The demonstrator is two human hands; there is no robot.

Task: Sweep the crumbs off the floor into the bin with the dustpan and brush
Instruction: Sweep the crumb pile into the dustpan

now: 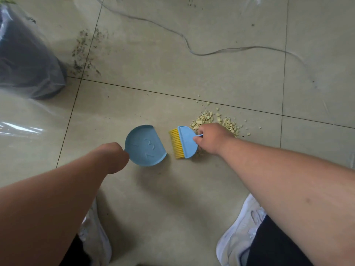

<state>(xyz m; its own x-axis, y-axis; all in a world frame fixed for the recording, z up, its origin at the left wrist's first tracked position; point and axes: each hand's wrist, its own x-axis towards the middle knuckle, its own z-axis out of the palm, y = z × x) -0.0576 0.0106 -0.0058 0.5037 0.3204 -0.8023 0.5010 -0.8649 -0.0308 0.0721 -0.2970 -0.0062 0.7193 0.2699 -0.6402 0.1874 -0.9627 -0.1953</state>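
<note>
A small blue dustpan (145, 145) lies flat on the tiled floor, its straight open edge facing right. My left hand (113, 157) is closed on its handle at the left. A blue brush (186, 142) with yellow bristles (176, 144) stands just right of the pan, bristles pointing toward it. My right hand (210, 138) grips the brush's thin handle. A pile of pale yellow crumbs (211, 120) sits behind and to the right of my right hand, partly hidden by it.
A dark bin lined with a clear plastic bag (25, 60) stands at the far left. Dark specks of dirt (82, 50) lie beside it. A thin cable (192, 51) snakes across the floor at the back. My white shoes (240, 231) are below.
</note>
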